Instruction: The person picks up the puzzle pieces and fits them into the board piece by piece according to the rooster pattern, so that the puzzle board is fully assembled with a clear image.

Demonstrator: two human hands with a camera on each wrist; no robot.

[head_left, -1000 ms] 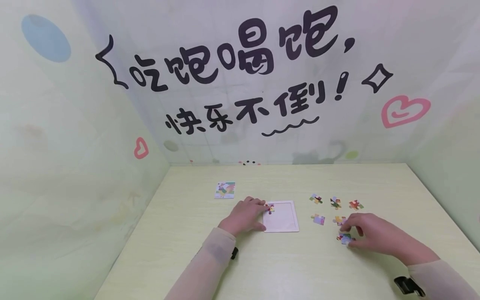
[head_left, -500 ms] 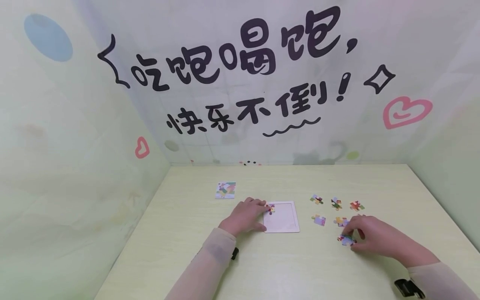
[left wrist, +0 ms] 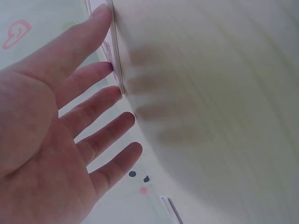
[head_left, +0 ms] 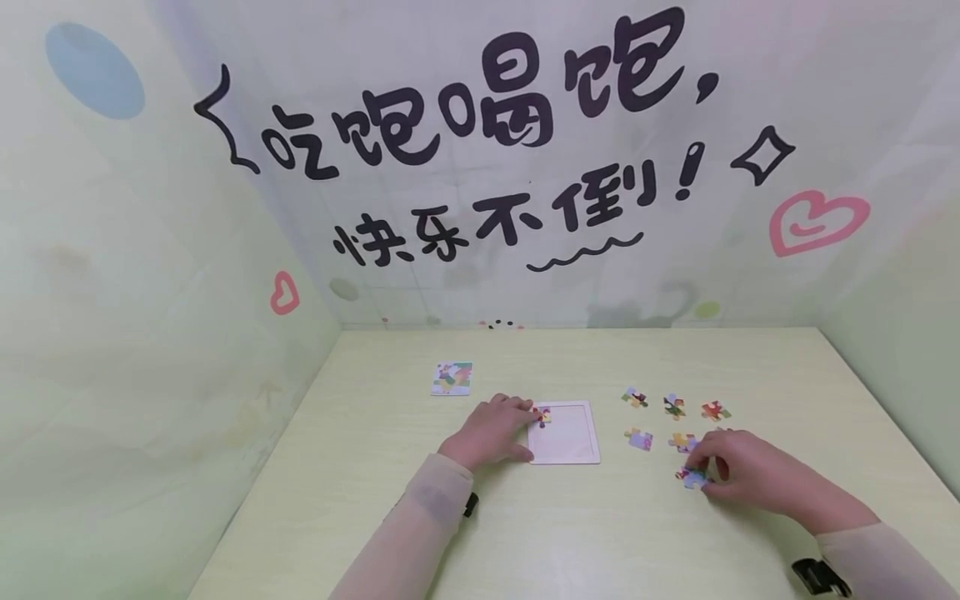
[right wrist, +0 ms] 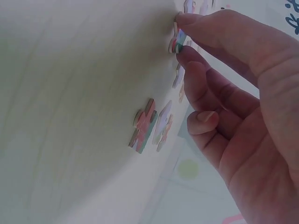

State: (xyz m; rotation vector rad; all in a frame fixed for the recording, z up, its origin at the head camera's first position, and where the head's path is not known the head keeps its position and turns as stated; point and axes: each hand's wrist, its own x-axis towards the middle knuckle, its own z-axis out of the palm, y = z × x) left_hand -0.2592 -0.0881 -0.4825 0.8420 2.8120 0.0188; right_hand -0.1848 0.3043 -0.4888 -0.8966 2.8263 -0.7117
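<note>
A square white puzzle tray [head_left: 566,446] lies mid-table, with one jigsaw piece [head_left: 542,416] in its upper left corner. My left hand [head_left: 491,432] rests at the tray's left side. In the left wrist view its fingers are extended and spread, thumb and fingertips touching the tray's edge [left wrist: 117,56]. To the right, my right hand [head_left: 753,472] pinches a blue and red jigsaw piece [head_left: 693,478] between thumb and index finger, low over the table. The right wrist view shows this pinched piece [right wrist: 179,39] edge-on, its other fingers curled behind.
Several loose jigsaw pieces lie right of the tray, among them a purple piece [head_left: 639,439], a red piece [head_left: 715,410] and a dark green piece [head_left: 673,407]. One is partly hidden behind the right hand. A printed picture card [head_left: 452,378] lies at the back left.
My right thumb and index finger have closed in on the blue and red jigsaw piece. The left hand and the tray stay in place.
</note>
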